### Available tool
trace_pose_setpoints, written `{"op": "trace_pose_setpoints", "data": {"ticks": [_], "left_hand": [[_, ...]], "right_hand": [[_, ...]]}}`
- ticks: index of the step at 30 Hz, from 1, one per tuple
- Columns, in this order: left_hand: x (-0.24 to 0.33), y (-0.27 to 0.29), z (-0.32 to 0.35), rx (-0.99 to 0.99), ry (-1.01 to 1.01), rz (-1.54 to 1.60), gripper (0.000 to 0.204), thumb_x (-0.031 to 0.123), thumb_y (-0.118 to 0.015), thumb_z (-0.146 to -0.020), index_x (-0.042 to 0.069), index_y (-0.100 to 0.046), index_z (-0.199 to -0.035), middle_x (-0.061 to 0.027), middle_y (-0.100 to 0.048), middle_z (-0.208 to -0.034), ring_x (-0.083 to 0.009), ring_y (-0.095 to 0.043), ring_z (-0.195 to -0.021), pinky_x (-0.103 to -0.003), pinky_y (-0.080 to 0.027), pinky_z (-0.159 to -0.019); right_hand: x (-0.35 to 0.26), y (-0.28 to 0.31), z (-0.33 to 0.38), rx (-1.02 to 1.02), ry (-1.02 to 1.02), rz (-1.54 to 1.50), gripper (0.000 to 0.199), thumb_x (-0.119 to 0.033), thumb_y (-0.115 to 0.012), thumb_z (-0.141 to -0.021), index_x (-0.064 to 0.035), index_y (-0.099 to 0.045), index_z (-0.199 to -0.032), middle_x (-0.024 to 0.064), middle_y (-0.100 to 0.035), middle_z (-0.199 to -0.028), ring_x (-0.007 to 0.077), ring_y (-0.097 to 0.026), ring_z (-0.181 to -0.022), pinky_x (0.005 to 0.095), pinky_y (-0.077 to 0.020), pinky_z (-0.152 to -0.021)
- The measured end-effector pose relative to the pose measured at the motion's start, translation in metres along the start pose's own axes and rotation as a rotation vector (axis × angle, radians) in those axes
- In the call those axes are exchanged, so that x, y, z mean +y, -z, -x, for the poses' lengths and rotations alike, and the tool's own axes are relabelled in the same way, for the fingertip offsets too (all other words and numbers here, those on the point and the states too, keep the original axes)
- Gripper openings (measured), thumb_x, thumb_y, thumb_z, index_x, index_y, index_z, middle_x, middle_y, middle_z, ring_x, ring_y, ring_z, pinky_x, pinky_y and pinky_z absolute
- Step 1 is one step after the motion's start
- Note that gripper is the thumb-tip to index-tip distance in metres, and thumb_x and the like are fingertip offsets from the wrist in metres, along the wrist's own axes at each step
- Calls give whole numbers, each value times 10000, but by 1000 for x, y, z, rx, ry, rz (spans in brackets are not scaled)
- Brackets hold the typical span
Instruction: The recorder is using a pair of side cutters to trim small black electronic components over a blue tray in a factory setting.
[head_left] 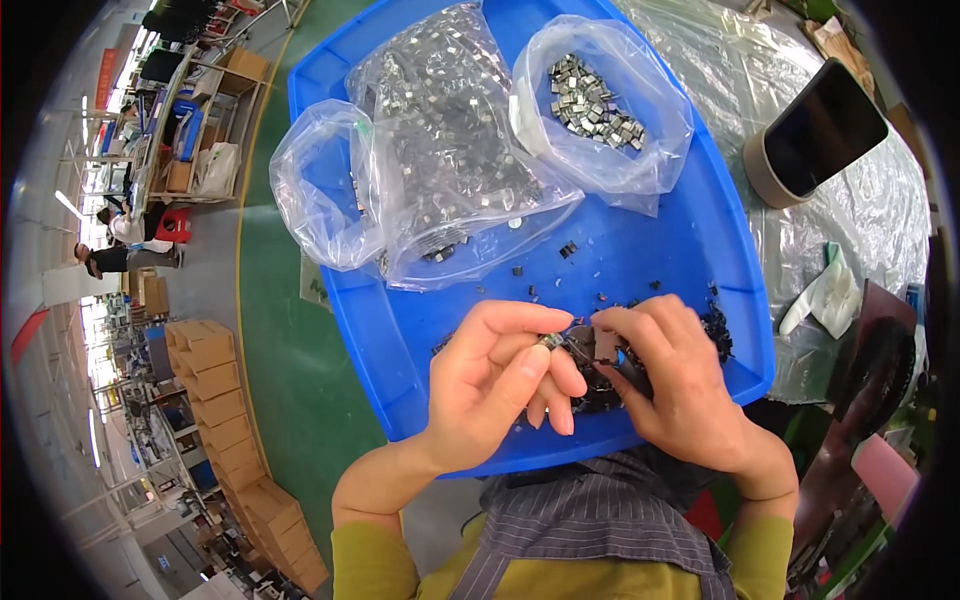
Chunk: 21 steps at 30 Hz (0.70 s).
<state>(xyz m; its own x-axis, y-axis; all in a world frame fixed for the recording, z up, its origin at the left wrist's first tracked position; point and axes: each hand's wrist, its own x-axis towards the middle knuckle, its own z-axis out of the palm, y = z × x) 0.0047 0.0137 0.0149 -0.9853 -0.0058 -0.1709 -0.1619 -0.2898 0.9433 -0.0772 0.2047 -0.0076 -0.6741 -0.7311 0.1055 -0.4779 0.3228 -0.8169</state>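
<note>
My left hand (485, 385) pinches a small metallic and dark part (550, 341) between thumb and fingertips, over the near part of the blue tray (400, 375). Close beside it, my right hand (685, 375) is closed around a slim dark hand tool (632, 370) with a bit of blue on it. Its thin end points toward the small part; whether they touch, I cannot tell. A brownish flat piece (606, 346) shows at the right fingertips. Beneath both hands lie many small black bits (600, 393), partly hidden by my fingers.
Farther back in the tray sit a clear bag of small parts (440, 110), an open bag of metallic pieces (598, 105) and another open bag (325, 190). To the right, a phone (825, 125) leans in a round holder (768, 172) near a white cloth (826, 298). Cardboard boxes (225, 410) stand at left.
</note>
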Motion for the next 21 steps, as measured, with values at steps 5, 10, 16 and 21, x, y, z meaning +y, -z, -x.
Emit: {"op": "trace_pose_setpoints", "data": {"ticks": [5,10,16,21], "left_hand": [[-2,-1,2,-8,-36,-46,272,46,-409,-1010,-23,-421,-1272,-158,-667,-892,-159,-662,-648,-222,-457,-530],[-1,-2,6,1,-46,-116,268,28,-416,-1005,-26,-427,-1267,-157,-676,-897,-154,-669,-655,-211,-451,-523],[-2,-1,6,10,-71,-151,271,17,-428,-999,-27,-429,-1267,-158,-681,-904,-147,-672,-667,-201,-449,-524],[-3,0,7,8,-84,-184,272,17,-438,-998,-27,-432,-1266,-152,-684,-911,-140,-673,-675,-195,-451,-524]], "right_hand": [[1,2,2,84,45,149,471,-17,-734,-695,-66,-587,-1140,91,-517,-887,283,-506,-819,391,-374,-701],[1,0,6,108,56,198,478,-26,-736,-695,-67,-601,-1152,82,-510,-885,267,-498,-822,388,-367,-711],[0,0,5,116,57,230,499,-37,-740,-692,-68,-597,-1169,80,-508,-897,259,-499,-837,388,-367,-729],[0,0,5,114,66,241,513,-44,-740,-693,-65,-592,-1184,85,-507,-909,263,-498,-851,391,-368,-739]]}}
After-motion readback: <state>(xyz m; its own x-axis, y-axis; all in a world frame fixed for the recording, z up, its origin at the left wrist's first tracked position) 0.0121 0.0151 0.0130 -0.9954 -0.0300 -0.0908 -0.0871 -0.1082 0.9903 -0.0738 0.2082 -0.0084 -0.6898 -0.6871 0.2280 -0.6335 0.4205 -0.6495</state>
